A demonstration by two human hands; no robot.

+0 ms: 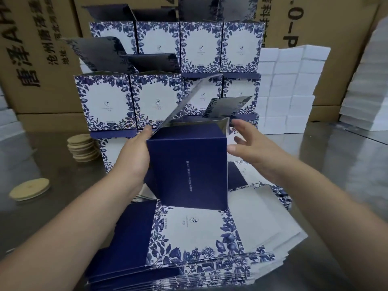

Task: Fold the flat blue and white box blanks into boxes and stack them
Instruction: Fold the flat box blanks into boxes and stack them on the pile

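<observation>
Half-erected box point(186, 169) held above flat blanks pile point(189, 238), dark blue panel toward viewer. Left hand point(136, 148) grips upper left edge. Right hand point(249, 143) spread, holding nothing, thumb at right wall.

Step judged: squaring walls. Advice: keep left grip firm, press right wall flat with palm until corners crease true, leave lid flap point(189, 101) up.

Box mouth open; silver lining visible, no contents seen. Finished stack point(155, 101) behind, lids raised, interiors hidden.

Tan discs point(84, 148) lie stacked left, white blocks point(291, 87) right, brown cartons point(37, 59) behind.
</observation>
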